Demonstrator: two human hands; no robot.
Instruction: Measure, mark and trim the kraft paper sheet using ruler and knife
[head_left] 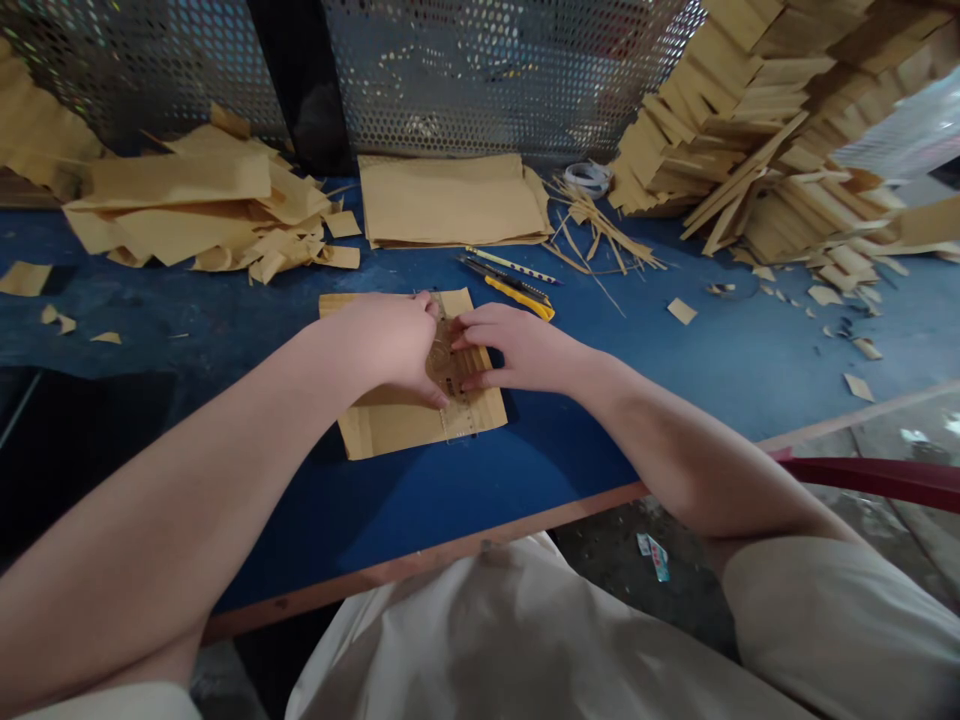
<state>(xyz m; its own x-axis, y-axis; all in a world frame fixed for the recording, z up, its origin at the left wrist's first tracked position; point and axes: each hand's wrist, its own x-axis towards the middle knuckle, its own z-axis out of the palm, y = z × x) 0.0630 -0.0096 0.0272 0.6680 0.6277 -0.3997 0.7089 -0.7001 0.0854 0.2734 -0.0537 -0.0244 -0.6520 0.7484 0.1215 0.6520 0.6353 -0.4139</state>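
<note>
A brown kraft paper piece (397, 425), folded or layered, lies on the blue table with a clear plastic ruler (459, 425) laid across its right half. My left hand (382, 340) rests over the paper, thumb and fingers apart at the ruler's left edge; some of its fingers are hidden. From the other side, my right hand (517, 345) reaches in with spread fingers, their tips at the ruler and the paper's right part. Just beyond the hands lie a yellow utility knife (521, 295) and a patterned pencil (514, 265).
A stack of kraft sheets (450, 200) sits at the back. Paper scraps (202, 200) heap up at left, thin strips (600, 230) and a white tape roll (589, 178) lie right of the stack. Folded paper piles (720, 130) rise at right. A perforated metal panel (487, 80) stands behind.
</note>
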